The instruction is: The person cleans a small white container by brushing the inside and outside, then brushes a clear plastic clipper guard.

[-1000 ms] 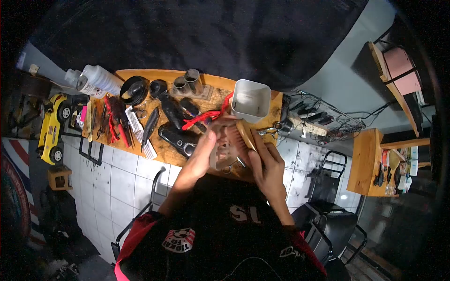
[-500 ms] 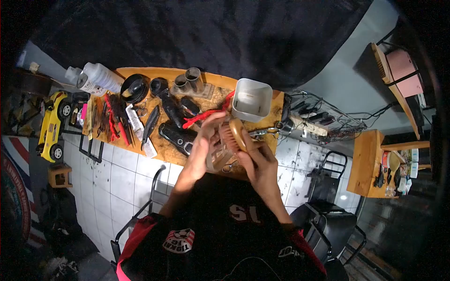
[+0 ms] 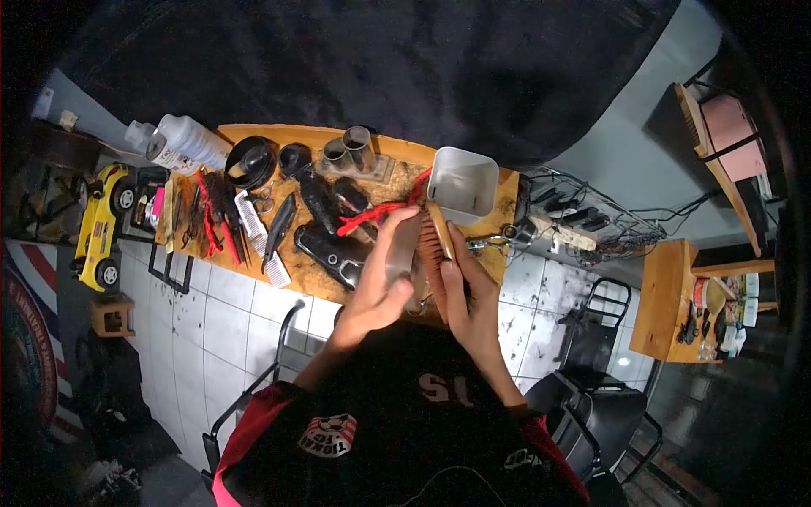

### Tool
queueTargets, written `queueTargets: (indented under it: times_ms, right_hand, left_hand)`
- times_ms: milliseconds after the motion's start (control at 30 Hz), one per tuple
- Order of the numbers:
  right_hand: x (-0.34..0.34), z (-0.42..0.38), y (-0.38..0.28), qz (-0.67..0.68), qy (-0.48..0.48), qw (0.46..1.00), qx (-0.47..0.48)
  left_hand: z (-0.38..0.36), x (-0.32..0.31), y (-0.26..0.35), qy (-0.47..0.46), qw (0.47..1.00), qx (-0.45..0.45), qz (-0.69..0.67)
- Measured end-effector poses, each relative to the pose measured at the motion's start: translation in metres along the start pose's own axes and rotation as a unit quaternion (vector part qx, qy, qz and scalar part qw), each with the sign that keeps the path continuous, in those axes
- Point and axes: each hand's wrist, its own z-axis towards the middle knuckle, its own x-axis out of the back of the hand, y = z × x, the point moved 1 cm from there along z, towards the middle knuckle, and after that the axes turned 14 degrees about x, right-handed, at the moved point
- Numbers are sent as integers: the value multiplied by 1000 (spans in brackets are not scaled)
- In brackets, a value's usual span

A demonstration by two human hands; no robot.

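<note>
My right hand (image 3: pixel 473 296) is closed round a wooden-backed brush (image 3: pixel 439 228), its brown bristles turned to the left. My left hand (image 3: pixel 372 296) grips a smoky, see-through box-like piece (image 3: pixel 404 245), thumb on its near side, and what kind of thing it is I cannot tell. The bristles face this piece at close range, both held over the front edge of the wooden table (image 3: pixel 498 190). Just past my fingers lie a red cord-like strip (image 3: pixel 367 218) and a white square tub (image 3: pixel 465 207). Metal scissors (image 3: pixel 490 241) rest right of the brush.
Black clippers (image 3: pixel 325 253), a white comb (image 3: pixel 251 221), a black bowl (image 3: pixel 251 162) and metal cups (image 3: pixel 359 148) crowd the table's left half. White bottles (image 3: pixel 190 144) stand behind them. Tangled cables (image 3: pixel 625 203) hang at right. Black chairs (image 3: pixel 591 414) stand on the tiled floor.
The brush has turned from showing its wooden back to a more edge-on position. The see-through piece in my left hand has tilted upright, and its flat side now faces the bristles.
</note>
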Motion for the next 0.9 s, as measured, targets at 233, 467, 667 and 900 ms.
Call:
queueTargets:
  times_ms: [233, 467, 667, 900]
  right_hand:
    - [6, -7, -14, 70, -128, 989, 37]
    - [1, -1, 1, 107, 19, 992, -58]
    - [3, -16, -10, 125, -118, 985, -34]
    - [10, -10, 6, 34, -41, 999, -6]
  left_hand:
    - [5, 9, 5, 36, 998, -25, -51]
    - [-1, 0, 6, 24, 999, -7, -28]
    - [10, 6, -10, 77, 994, -29, -73]
    - [5, 5, 3, 94, 978, 42, -179]
